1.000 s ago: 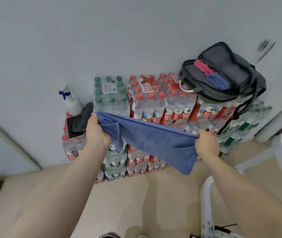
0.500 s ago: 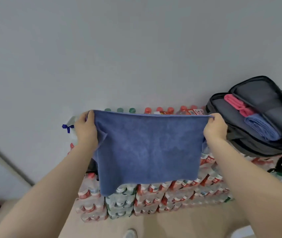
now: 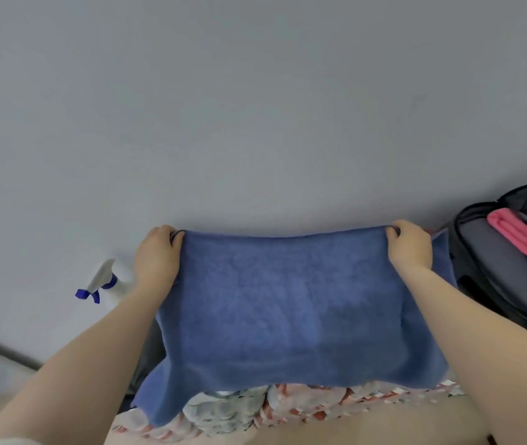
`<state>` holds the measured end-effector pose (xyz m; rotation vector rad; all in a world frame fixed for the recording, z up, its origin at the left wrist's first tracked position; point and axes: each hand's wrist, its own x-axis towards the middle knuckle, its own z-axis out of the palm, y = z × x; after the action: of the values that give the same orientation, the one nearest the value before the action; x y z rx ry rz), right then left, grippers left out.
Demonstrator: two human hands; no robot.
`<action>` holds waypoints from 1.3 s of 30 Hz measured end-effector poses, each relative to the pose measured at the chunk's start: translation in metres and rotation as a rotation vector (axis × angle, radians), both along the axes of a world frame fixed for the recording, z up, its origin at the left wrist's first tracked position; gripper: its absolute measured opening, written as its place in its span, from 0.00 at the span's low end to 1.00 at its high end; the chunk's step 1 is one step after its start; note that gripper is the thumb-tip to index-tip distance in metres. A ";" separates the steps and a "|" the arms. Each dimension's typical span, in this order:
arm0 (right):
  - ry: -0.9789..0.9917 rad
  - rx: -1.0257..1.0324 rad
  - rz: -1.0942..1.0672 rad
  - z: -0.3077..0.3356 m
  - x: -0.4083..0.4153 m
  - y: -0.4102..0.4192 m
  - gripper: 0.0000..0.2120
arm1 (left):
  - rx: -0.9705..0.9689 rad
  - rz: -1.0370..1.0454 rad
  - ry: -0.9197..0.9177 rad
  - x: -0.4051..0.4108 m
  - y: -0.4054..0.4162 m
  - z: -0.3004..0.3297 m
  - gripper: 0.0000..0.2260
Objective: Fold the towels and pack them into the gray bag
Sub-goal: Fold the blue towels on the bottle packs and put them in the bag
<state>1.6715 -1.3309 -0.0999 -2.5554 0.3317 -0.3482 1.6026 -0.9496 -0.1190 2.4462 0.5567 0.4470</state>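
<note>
A blue towel [image 3: 288, 303] hangs spread out in front of me, its top edge stretched taut. My left hand [image 3: 157, 258] grips its upper left corner and my right hand [image 3: 410, 245] grips the upper edge near the right corner. At the right edge the gray bag [image 3: 480, 252] lies open, with a folded pink towel [image 3: 525, 245] inside it. The towel's lower edge drapes over the packs of bottles below.
Shrink-wrapped packs of water bottles [image 3: 272, 406] are stacked under the towel against a plain gray wall. A white spray bottle with a blue trigger [image 3: 101, 281] stands at the left by the wall. Beige floor shows at the bottom.
Both hands have lifted and spread the towel wider, holding it flat by its top edge. The view has tilted up and moved closer, so the bag now sits at the right edge.
</note>
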 end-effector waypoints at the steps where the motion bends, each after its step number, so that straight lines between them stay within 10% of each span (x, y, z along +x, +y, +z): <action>1: 0.030 -0.036 0.018 -0.006 0.005 -0.001 0.12 | 0.015 0.017 0.044 0.006 0.002 -0.008 0.12; 11: 0.182 -0.462 0.478 0.007 0.016 -0.036 0.16 | 0.224 0.075 0.013 0.021 -0.033 -0.003 0.12; 22: 0.383 -0.913 0.748 0.032 0.045 -0.101 0.18 | 0.244 -1.074 -0.075 -0.037 -0.308 -0.003 0.18; 30: 0.386 -0.871 0.693 0.022 0.053 -0.099 0.15 | 0.348 -0.510 0.311 -0.049 -0.411 0.001 0.19; 39: 0.230 -0.149 0.767 0.043 0.072 -0.120 0.20 | 0.029 -0.379 0.094 -0.047 -0.430 0.022 0.10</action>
<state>1.7434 -1.4512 -0.0567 -2.6378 -0.6101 0.2176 1.5554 -1.3800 -0.0972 2.5326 0.1158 0.1855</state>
